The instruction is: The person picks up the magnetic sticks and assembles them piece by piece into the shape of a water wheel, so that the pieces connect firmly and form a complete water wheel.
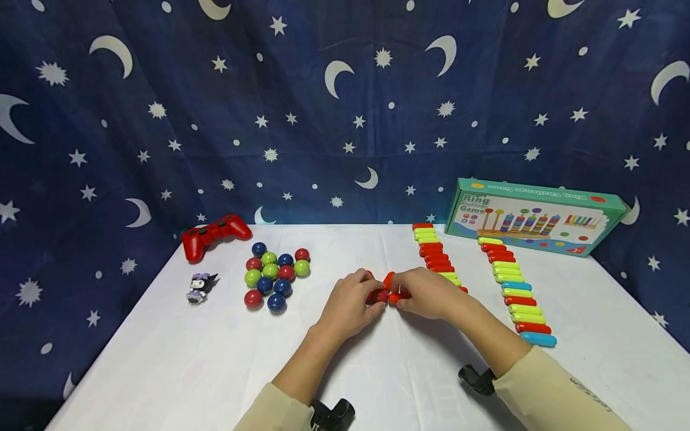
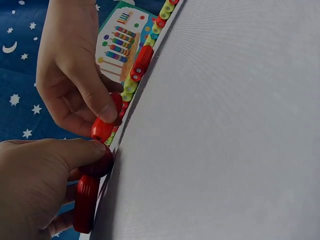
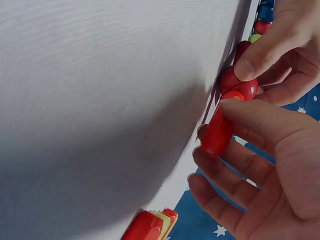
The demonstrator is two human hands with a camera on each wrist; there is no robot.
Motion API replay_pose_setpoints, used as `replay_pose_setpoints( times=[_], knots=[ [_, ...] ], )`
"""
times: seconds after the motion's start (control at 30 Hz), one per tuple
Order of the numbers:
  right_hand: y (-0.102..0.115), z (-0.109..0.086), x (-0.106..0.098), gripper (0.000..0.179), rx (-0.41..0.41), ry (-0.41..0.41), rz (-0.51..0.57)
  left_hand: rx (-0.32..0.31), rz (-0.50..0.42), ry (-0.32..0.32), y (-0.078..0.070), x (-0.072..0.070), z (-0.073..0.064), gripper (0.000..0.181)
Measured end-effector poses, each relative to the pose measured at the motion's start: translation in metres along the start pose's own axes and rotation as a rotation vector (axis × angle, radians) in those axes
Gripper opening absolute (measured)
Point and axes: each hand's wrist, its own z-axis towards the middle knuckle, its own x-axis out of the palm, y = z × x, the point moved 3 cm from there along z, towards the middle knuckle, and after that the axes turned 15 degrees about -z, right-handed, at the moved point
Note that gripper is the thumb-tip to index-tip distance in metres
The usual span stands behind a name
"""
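Note:
Near the middle of the table, my left hand (image 1: 349, 304) holds a dark red ball (image 2: 103, 165) between thumb and fingers. My right hand (image 1: 428, 293) pinches a bright red stick (image 3: 220, 129) by thumb and fingers, its end against the ball. Another red stick (image 2: 86, 204) reaches out from the ball's other side, beside the left fingers. Behind the ball, one more red stick (image 1: 389, 280) shows between the hands. The fingers partly cover the ball and sticks in the head view.
Left of the hands lie several red, green and blue balls (image 1: 271, 271), a red game controller (image 1: 215, 236) and a small figurine (image 1: 200, 287). To the right, two rows of coloured sticks (image 1: 507, 278) run toward the back. A game box (image 1: 533, 216) stands behind them.

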Motion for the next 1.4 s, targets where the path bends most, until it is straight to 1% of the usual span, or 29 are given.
replay_pose_setpoints(
  times=[0.1, 0.2, 0.4, 0.53, 0.67, 0.83, 0.9, 0.97, 1.07, 1.13, 1.2, 1.27, 1.33, 1.4],
  knots=[
    [-0.003, 0.002, 0.001, 0.019, -0.002, -0.001, 0.019, -0.001, 0.003, 0.001, -0.001, 0.0, 0.0, 0.028],
    [-0.004, 0.005, 0.001, 0.02, -0.003, -0.008, 0.01, 0.001, 0.022, -0.003, -0.001, 0.0, 0.0, 0.028],
    [-0.005, 0.013, -0.001, 0.023, 0.021, -0.06, -0.07, 0.047, 0.06, -0.027, -0.002, 0.001, 0.001, 0.024],
    [-0.005, 0.017, -0.001, 0.027, 0.025, -0.065, -0.06, 0.061, 0.059, -0.037, -0.003, 0.002, 0.001, 0.02],
    [-0.006, 0.021, -0.001, 0.027, 0.002, -0.076, -0.048, 0.056, 0.056, -0.04, -0.004, 0.002, 0.001, 0.02],
    [-0.006, 0.025, 0.0, 0.026, -0.029, -0.097, -0.046, 0.034, 0.06, -0.039, -0.004, 0.002, 0.002, 0.022],
    [-0.005, 0.026, 0.001, 0.028, -0.028, -0.097, -0.045, 0.025, 0.066, -0.045, -0.004, 0.002, 0.002, 0.021],
    [-0.005, 0.026, 0.0, 0.032, -0.016, -0.093, -0.04, 0.0, 0.07, -0.061, -0.005, 0.002, 0.002, 0.019],
    [-0.008, 0.023, -0.001, 0.039, 0.019, -0.087, -0.028, -0.032, 0.066, -0.097, -0.005, 0.001, 0.003, 0.019],
    [-0.014, 0.018, -0.003, 0.042, 0.044, -0.087, 0.002, -0.04, 0.05, -0.108, -0.005, 0.0, 0.003, 0.02],
    [-0.023, 0.01, -0.007, 0.04, 0.063, -0.086, 0.039, -0.027, 0.033, -0.091, -0.005, 0.0, 0.004, 0.022],
    [-0.032, 0.002, -0.013, 0.035, 0.072, -0.076, 0.072, -0.017, 0.015, -0.056, -0.004, 0.001, 0.004, 0.024],
    [-0.041, -0.007, -0.017, 0.028, 0.084, -0.049, 0.093, -0.027, 0.001, -0.019, -0.003, 0.001, 0.003, 0.024],
    [-0.05, -0.016, -0.021, 0.023, 0.096, -0.001, 0.085, -0.047, -0.006, -0.001, -0.002, 0.001, 0.003, 0.024]
  ],
)
